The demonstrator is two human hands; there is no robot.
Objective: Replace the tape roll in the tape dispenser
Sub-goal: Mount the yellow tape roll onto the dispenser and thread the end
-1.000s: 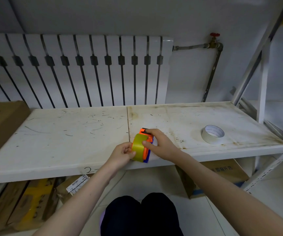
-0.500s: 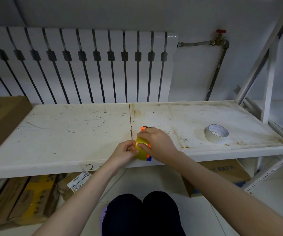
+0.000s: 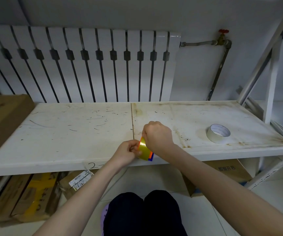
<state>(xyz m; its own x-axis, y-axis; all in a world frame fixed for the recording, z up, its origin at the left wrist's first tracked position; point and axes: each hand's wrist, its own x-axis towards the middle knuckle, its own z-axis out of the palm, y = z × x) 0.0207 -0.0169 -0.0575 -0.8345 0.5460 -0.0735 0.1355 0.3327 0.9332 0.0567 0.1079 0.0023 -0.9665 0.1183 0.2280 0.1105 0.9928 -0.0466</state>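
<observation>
At the front edge of the white shelf [image 3: 69, 133], both hands hold the tape dispenser [image 3: 150, 156], of which only an orange and blue edge shows. A yellow tape roll [image 3: 144, 149] sits in it. My left hand [image 3: 128, 151] pinches the roll's left side. My right hand [image 3: 157, 136] is closed over the dispenser's top from behind and hides most of it. A white tape roll [image 3: 218, 133] lies flat on the shelf well to the right, apart from both hands.
A white radiator [image 3: 86, 65] stands behind the shelf, with a pipe and red valve [image 3: 223, 31] to its right. A cardboard box [image 3: 2, 120] lies on the shelf's left end. More boxes [image 3: 26, 198] sit under the shelf. The rack's upright [image 3: 272, 82] rises at right.
My right hand has moved up over the dispenser's top and now covers more of it. The yellow roll sits lower between my hands, near the shelf edge.
</observation>
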